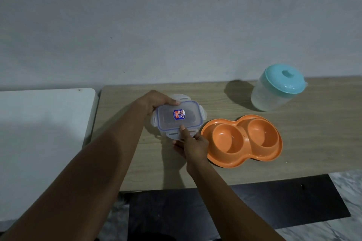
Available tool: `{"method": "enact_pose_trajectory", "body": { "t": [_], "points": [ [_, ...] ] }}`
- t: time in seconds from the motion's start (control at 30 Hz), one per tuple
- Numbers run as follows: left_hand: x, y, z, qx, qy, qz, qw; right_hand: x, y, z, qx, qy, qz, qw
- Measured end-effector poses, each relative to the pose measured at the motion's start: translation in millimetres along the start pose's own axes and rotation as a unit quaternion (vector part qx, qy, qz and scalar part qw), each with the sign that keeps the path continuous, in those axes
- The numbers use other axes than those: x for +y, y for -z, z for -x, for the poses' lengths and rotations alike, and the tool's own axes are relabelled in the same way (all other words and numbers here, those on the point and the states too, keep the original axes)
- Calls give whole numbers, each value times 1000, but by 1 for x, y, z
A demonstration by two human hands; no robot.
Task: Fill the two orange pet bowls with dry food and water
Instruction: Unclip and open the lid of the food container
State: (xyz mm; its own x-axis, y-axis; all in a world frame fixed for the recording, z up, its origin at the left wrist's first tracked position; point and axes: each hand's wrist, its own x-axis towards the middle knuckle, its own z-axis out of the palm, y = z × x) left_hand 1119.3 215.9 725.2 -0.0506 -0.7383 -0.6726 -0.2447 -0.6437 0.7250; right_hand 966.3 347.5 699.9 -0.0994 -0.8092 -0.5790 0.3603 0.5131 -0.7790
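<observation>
An orange double pet bowl (241, 159) lies on the wooden table, and both of its cups look empty. Just left of it is a clear plastic food container (188, 121) with a blue-sealed snap lid and a blue sticker. My left hand (156, 101) grips its far left corner, thumb on the lid. My right hand (193, 146) holds its near edge, with the thumb pressed on the lid. The lid's side flaps stick outward. A clear jug with a teal lid (278, 89) stands at the back right.
The wooden table (303, 143) meets a grey wall at the back. A white surface (45, 123) adjoins it on the left. Below the table's near edge lie a black mat (274, 203) and marbled flooring.
</observation>
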Motion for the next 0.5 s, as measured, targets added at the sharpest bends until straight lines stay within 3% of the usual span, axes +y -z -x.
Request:
{"method": "enact_pose_trajectory", "body": {
  "t": [0.07, 0.13, 0.33, 0.5],
  "points": [
    [-9, -3, 3, 116, -98, -37, 988, 0, -2, 0, 8, -6, 3, 1000],
    [-17, -9, 13, 159, -167, -27, 973, -1, -3, 0, 17, -17, 15, 1000],
    [-21, -16, 92, 114, -293, -9, 949, -11, 10, 18, -10, -65, 86, 994],
    [-57, -29, 143, 112, -329, -84, 934, -14, 30, 27, -88, -122, 27, 988]
  ]
}}
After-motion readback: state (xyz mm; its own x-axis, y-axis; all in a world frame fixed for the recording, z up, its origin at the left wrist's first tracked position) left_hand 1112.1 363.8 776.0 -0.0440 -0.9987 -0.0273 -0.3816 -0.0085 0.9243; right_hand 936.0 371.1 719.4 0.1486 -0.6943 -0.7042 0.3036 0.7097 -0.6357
